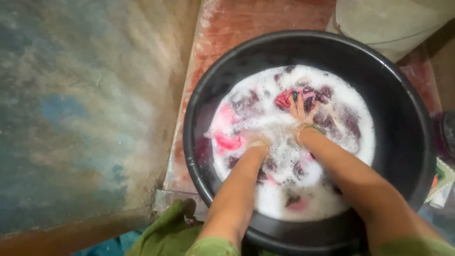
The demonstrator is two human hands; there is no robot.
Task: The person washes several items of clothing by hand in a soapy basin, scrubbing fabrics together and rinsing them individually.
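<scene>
In the middle of a black tub (222, 76), set on a worn red floor (246, 19): soapy water, thick white foam (279, 189), and pink and dark maroon clothes (303, 97) soaking in it. Left hand (258, 148) sunk past the wrist in suds near the middle of the tub, beside a bright pink fold of cloth (227, 141); fingers hidden, so cannot tell whether spread or closed on anything. Right hand (299, 110) farther in, half showing, fingers pressed down onto a bunched pink and dark piece toward the far side (looks like a loose grasp, though foam hides the fingertips, so not certain). Gold bangles (307, 128) at the right wrist, just at the water line. Both forearms reaching in from the near edge, green sleeves (211, 246) at the bottom of the view.

To the left, a stained grey and blue wall (85, 109). At the far right, a pale bucket (388, 21), near the tub's rim.

Likely trouble from here: foam close to the near rim, so hard scrubbing could slop water over onto the floor and sleeves. Wet floor then slippery. Dark dye possibly bleeding into the pink pieces while soaking together. Bangles could snag on cloth underwater.
</scene>
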